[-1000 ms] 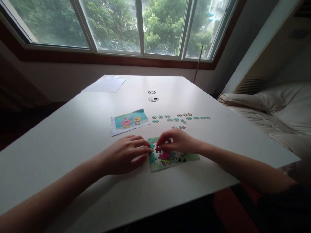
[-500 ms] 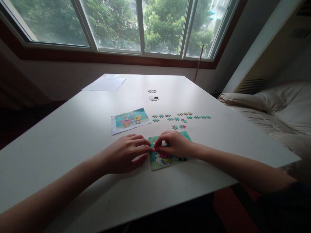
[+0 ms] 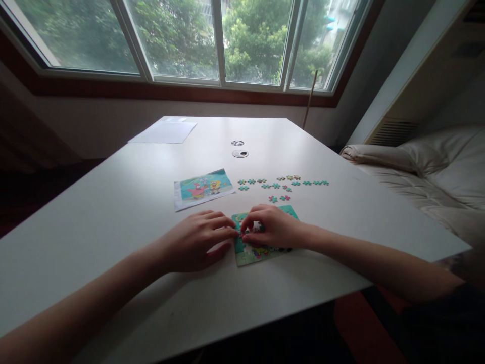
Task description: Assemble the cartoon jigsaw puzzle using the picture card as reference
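**Two hands over a half-built jigsaw puzzle**

Nearest the viewer, both forearms reach in over the white table [image 3: 113,212] edge. The left hand [image 3: 195,241] lies palm down, fingers stretched flat and together, fingertips touching the left edge of the jigsaw puzzle board [image 3: 250,255]. The right hand [image 3: 273,226] rests on top of the board, covering most of it; its fingers curl inward and pinch narrowly at the board's upper left part, though whether a piece sits between them cannot be told. The board lies flat near the table's near edge, between the two hands.

Just beyond, to the left, lies a reference picture [image 3: 202,188] with cartoon figures. To its right, loose puzzle pieces [image 3: 282,185] are spread in short rows, apart from the board. Farther off sit two round cable ports [image 3: 239,153] and a sheet of paper [image 3: 162,132] at the far left corner. A wide window [image 3: 182,40] fills the back wall; a cushioned sofa [image 3: 424,172] stands to the right.
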{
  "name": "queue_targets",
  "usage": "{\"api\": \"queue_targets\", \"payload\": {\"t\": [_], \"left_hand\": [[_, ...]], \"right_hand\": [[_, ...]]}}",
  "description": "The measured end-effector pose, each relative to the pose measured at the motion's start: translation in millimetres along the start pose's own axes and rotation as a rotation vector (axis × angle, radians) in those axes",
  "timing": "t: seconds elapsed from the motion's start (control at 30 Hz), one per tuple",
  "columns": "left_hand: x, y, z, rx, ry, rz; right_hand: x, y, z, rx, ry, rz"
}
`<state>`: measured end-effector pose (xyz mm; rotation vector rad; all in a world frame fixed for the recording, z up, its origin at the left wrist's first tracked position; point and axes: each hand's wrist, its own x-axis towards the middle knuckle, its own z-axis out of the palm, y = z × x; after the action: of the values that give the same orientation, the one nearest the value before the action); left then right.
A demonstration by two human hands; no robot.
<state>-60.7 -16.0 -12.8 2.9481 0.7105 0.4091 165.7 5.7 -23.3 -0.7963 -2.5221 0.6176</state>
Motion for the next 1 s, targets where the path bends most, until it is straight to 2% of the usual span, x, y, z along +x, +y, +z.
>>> {"api": "queue_targets", "payload": {"t": [0.27, 0.5, 0.63, 0.87, 1.0], "left_hand": [[1, 1, -0.1, -0.048, 0.026, -0.032], [9, 10, 3.0, -0.248, 0.245, -0.225], [12, 16, 6.0, -0.327, 0.29, -0.285], [13, 19, 6.4, -0.355, 0.337, -0.35], [13, 19, 7.0, -0.35, 0.347, -0.338]], "right_hand": [[1, -1, -4, 0.223, 0.019, 0.038], [4, -7, -10, 0.463, 0.091, 0.062], [5, -6, -7, 0.586, 0.17, 0.095], [4, -3, -5, 0.615, 0.145, 0.139], [4, -4, -4, 0.65, 0.135, 0.139]]}}
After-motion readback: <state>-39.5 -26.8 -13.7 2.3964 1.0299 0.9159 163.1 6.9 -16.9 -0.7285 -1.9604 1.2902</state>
